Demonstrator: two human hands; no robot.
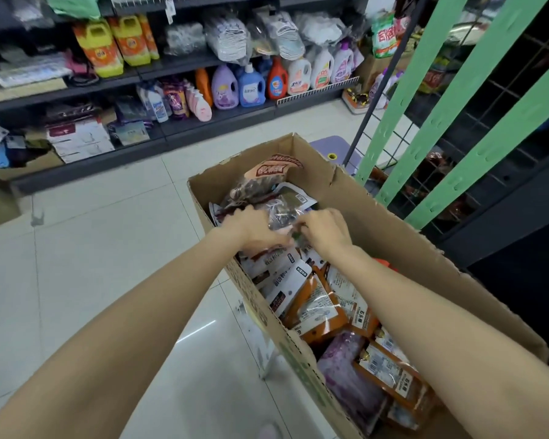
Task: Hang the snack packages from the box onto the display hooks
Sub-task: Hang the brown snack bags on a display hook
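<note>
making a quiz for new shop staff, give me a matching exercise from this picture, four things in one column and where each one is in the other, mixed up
Things
1. brown cardboard box
2. yellow detergent jugs
3. green perforated metal uprights
4. orange snack packets

Places
A. on the upper shelf at the far left
B. at the right, in front of the black wire grid
C. on the floor in front of the person, with both hands inside
D. in the near half of the box, under the right forearm

Pairs: 1-C, 2-A, 3-B, 4-D
</note>
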